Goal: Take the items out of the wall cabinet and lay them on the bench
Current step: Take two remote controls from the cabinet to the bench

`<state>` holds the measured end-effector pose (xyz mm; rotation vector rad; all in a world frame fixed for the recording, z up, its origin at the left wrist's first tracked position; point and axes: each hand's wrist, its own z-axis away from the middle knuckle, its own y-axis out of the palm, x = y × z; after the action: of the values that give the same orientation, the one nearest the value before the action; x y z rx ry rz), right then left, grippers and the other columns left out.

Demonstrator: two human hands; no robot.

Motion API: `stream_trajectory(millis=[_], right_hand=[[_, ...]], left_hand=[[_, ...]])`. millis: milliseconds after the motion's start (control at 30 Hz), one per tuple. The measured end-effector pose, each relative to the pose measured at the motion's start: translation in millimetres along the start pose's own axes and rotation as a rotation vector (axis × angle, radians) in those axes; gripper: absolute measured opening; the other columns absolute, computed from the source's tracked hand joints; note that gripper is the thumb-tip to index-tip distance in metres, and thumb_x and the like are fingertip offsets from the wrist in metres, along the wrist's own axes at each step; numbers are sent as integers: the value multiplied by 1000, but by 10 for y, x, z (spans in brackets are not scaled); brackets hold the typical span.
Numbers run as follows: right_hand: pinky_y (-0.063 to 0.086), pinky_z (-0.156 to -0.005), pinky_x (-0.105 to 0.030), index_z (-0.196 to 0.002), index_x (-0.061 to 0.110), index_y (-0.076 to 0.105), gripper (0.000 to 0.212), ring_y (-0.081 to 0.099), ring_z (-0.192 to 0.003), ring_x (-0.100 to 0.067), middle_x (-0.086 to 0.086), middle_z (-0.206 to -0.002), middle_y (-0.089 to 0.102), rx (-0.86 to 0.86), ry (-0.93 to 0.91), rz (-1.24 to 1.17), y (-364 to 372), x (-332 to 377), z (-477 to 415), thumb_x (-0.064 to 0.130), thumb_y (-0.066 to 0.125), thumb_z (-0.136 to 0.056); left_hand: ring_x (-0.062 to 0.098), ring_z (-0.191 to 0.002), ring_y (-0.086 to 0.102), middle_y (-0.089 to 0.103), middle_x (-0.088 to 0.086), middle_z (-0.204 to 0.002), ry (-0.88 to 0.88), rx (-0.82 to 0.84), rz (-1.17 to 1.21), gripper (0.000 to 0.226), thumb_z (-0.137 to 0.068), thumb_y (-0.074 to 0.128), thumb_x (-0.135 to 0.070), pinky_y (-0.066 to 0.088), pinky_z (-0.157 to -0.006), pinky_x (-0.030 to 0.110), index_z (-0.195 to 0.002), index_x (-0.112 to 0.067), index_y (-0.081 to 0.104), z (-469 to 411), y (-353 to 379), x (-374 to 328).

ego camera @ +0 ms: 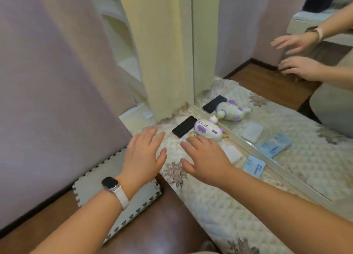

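Observation:
On the quilted bench cover [208, 202] lie a black flat box [184, 126], a white and purple toy-shaped device [208, 130], a white pad [232, 153] and a blue packet [254, 165], all next to a mirror. My left hand [143, 154] hovers flat over the cover, fingers apart, a watch on its wrist. My right hand [204, 156] is spread just in front of the purple device, holding nothing. The cabinet's open shelves [122, 41] show at upper left behind a pale door.
A mirror [286, 100] along the bench's right side repeats the items and both hands. A cream cabinet door panel [162, 53] stands upright ahead. A foam puzzle mat [122, 194] lies on the wooden floor at left. A brown leather edge [164, 225] fronts the bench.

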<state>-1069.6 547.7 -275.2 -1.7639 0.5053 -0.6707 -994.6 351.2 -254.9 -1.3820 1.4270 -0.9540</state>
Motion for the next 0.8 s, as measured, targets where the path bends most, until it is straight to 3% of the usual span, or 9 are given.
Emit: stream_trajectory(millis=[200,333,800], right_hand=[[47,-80,-41,-118,15,62,46,59,-101,-29,-6,-110,65,16,-279,-15,134,1232,-347,43,52,-84],[45,-88,-43,-125,17,59,51,55,-112,-27,-4,-120,62,73,-387,-22,231,2203,-473,49,43,-88],[49,-82,-40,-122,15,62,50,58,-107,-30,-7,-118,64,-5,-814,-126,471,5097,-575,48,47,-87]], left_hand=[[30,-130,49,55,9,-138,-259,-54,-35,49,-88,46,-39,36,-107,50,-129,-17,59,1009,-483,808],[28,-129,49,56,7,-137,-401,-81,-75,45,-88,51,-37,37,-106,48,-127,-18,60,1831,-809,1393],[27,-130,48,55,8,-139,-840,-192,-244,46,-90,52,-39,34,-108,47,-130,-17,59,4303,-1890,2646]])
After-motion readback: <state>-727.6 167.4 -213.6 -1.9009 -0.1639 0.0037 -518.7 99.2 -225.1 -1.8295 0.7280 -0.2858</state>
